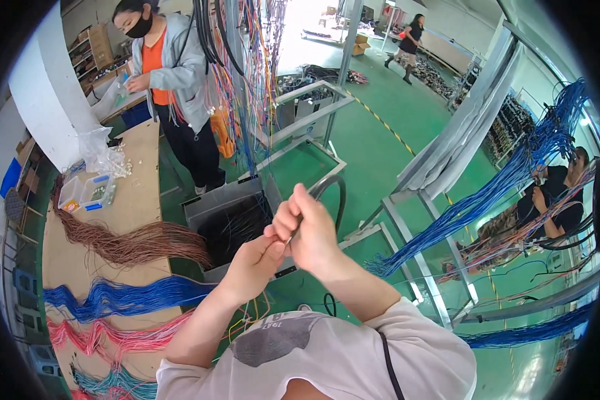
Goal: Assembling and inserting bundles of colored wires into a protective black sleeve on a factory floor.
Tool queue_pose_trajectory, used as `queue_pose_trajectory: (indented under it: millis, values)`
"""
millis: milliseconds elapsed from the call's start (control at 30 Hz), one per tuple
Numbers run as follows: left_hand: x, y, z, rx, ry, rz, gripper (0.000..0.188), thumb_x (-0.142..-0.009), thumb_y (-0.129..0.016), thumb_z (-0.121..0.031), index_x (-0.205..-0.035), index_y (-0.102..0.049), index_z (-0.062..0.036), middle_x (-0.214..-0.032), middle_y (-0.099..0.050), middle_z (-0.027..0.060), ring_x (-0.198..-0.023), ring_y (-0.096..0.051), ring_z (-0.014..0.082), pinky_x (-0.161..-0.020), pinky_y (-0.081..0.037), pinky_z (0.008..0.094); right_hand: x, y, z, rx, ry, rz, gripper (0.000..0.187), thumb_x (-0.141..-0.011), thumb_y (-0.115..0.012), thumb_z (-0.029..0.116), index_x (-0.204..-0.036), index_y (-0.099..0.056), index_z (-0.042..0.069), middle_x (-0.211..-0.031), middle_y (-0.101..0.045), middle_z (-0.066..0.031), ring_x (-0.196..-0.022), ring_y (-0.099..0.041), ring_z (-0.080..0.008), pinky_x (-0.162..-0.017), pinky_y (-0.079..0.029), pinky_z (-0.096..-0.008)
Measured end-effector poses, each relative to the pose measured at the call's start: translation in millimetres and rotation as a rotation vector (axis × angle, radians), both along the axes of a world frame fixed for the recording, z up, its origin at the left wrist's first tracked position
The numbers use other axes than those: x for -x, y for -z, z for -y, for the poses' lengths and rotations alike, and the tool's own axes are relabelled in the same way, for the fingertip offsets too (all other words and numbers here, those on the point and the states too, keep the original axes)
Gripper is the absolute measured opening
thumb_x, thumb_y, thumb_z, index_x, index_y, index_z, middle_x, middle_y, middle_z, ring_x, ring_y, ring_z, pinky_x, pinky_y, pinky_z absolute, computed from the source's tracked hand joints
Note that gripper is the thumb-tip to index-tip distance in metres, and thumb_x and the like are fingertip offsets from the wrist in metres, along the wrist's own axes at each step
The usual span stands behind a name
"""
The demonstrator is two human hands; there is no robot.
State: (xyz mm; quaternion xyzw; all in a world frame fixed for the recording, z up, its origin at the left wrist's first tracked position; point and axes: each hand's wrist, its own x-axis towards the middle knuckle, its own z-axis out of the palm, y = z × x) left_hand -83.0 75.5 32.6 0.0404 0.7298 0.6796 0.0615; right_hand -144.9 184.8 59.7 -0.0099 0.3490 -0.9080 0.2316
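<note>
Right hand (317, 233) curled closed round black cable (342, 203), which loops out in midair on its right. Left hand (252, 268) touches right hand, fingers curled in; grip hidden, can't tell what it holds. Grey bin (197, 212) with dark wires (237, 227) beyond hands. Brown wire bundle (137, 241), blue wire bundle (130, 299) cross worktop's (137, 190) right edge.

black cable (342, 201) | thick | bent in arch | gripped in fingers (285, 219)

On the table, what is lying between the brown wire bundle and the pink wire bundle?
In the head view, a blue wire bundle lies between the brown bundle and the pink bundle.
</note>
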Motion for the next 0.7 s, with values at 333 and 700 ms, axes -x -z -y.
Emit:
queue_pose_trajectory:
  millis: [333,700]
  values:
    - [-10.8,8.7,14.9,-0.184,0.000,0.083,0.024,-0.090,-0.039,-0.020,-0.078,-0.047,-0.0009,-0.059,-0.043,-0.0022,-0.053,-0.039,0.0051,-0.048,-0.033,0.0204,-3.3,13.7,12.6,0.070,-0.078,-0.085,0.039,-0.085,-0.043,0.036,-0.057,-0.034,0.011,-0.050,-0.032,-0.0015,-0.045,-0.034,-0.0140,-0.054,-0.038,-0.0345]
    - [-15.7,-6.0,27.3,-0.070,0.183,0.074,0.020,-0.089,-0.039,-0.018,-0.082,-0.047,-0.0008,-0.064,-0.046,0.0004,-0.060,-0.047,0.0073,-0.053,-0.037,0.0208,15.5,-3.4,3.9,0.279,-0.232,0.041,0.039,-0.086,-0.043,0.035,-0.055,-0.030,0.016,-0.048,-0.021,0.0069,-0.039,-0.019,-0.0046,-0.035,-0.015,-0.0189]
